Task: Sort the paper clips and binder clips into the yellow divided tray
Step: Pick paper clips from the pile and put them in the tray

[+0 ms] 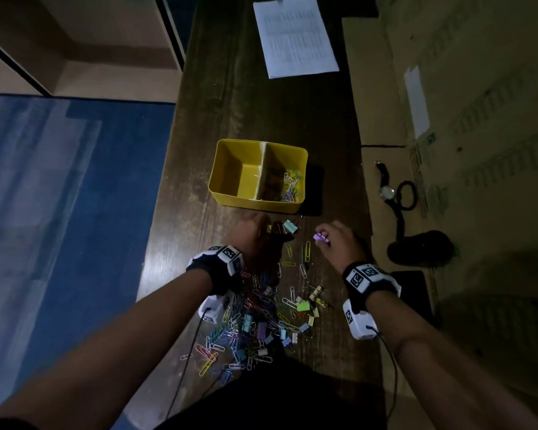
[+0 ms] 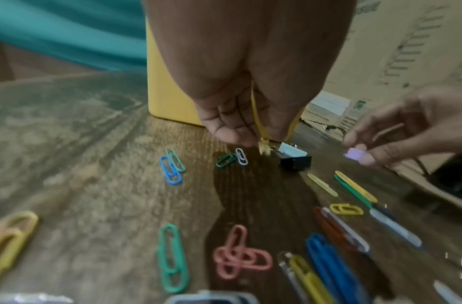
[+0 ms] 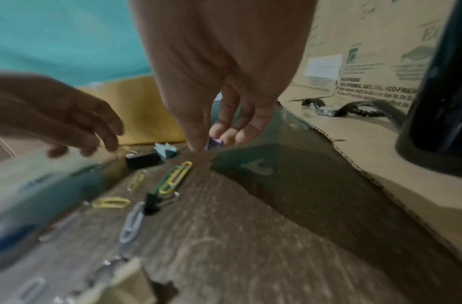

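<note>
Just in front of the yellow plastic divided tray (image 1: pixel 219 187), the right hand (image 1: pixel 339 243) pinches a small purple binder clip (image 1: pixel 320 238). Its empty left compartment lies forward-left, nearer the left hand (image 1: pixel 250 235), which pinches a small yellow clip (image 2: pixel 264 146).

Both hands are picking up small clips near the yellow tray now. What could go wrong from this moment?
1. The right hand pinches the purple binder clip only at its fingers' tips; it might slip.
2. The yellow divided tray has paper clips in its right compartment; the binder clip may land among them.
3. The left hand reaches down among crowded binder clips and might scatter them.
</note>
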`<state>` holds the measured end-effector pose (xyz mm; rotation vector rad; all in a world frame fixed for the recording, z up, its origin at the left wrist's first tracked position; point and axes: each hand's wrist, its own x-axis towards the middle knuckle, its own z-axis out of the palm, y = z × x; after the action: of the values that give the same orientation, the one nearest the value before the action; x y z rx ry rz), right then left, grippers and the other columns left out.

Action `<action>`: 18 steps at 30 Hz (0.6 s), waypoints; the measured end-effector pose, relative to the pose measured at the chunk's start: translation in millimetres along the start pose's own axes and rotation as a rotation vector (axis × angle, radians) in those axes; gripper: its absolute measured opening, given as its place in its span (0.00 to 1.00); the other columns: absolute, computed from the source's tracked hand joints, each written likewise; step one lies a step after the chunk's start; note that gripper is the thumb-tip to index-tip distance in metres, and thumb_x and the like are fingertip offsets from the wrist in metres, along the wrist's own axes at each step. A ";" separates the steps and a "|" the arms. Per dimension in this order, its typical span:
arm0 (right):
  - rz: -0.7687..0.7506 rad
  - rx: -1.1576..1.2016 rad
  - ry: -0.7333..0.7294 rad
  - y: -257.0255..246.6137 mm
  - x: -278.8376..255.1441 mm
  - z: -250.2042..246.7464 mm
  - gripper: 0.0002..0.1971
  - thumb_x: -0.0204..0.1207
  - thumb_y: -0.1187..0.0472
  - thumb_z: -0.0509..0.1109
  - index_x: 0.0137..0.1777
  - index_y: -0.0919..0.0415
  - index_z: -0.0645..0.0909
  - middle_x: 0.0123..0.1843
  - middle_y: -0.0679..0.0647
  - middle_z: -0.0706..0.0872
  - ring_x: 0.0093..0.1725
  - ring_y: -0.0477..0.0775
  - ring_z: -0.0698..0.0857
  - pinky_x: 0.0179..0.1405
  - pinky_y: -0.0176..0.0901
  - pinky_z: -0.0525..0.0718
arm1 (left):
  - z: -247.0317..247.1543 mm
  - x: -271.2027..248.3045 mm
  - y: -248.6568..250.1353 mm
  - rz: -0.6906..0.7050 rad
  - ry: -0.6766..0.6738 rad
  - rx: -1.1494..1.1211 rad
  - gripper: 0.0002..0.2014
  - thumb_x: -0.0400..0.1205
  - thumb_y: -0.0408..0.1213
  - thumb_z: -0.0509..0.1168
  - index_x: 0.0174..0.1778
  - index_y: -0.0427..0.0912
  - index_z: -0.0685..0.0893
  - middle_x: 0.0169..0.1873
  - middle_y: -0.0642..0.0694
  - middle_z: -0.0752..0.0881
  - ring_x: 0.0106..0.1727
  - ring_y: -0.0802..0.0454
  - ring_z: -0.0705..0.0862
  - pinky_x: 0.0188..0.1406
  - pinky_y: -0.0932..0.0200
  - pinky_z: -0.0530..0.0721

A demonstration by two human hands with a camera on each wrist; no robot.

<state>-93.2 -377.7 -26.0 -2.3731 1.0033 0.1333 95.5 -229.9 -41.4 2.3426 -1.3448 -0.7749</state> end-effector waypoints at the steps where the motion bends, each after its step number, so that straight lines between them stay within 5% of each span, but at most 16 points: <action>1: -0.012 -0.032 0.015 -0.1 1.3 1.4 0.06 0.75 0.58 0.71 0.51 0.53 0.83 0.51 0.54 0.82 0.50 0.59 0.82 0.49 0.57 0.84 | -2.6 -3.3 0.5 0.020 -0.027 0.062 0.19 0.78 0.41 0.68 0.64 0.39 0.78 0.58 0.38 0.81 0.52 0.38 0.83 0.47 0.45 0.84; 5: -0.102 -0.156 0.000 -5.8 -13.1 10.4 0.06 0.76 0.53 0.68 0.45 0.55 0.80 0.49 0.53 0.82 0.50 0.59 0.81 0.47 0.53 0.81 | -2.2 -29.3 6.2 0.130 -0.102 0.230 0.22 0.80 0.48 0.65 0.70 0.46 0.74 0.57 0.42 0.80 0.47 0.42 0.85 0.44 0.47 0.87; 10: -0.106 -0.136 -0.172 -1.3 -42.6 38.2 0.06 0.80 0.57 0.65 0.53 0.55 0.80 0.55 0.53 0.81 0.48 0.56 0.83 0.45 0.48 0.82 | 15.6 -67.0 12.0 0.428 -0.308 0.234 0.15 0.83 0.43 0.61 0.66 0.50 0.78 0.57 0.47 0.83 0.53 0.48 0.85 0.47 0.54 0.87; 18: -0.047 -0.005 -0.124 -4.2 -30.1 26.0 0.07 0.79 0.62 0.66 0.45 0.48 0.80 0.51 0.44 0.82 0.44 0.49 0.83 0.45 0.49 0.86 | 27.4 -84.0 15.0 0.434 -0.358 0.265 0.21 0.85 0.43 0.60 0.76 0.51 0.70 0.64 0.48 0.81 0.57 0.45 0.85 0.48 0.53 0.87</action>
<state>-108.8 -342.5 -37.1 -2.3591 0.8897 0.2620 34.5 -165.1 -30.9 2.0278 -2.1321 -0.9490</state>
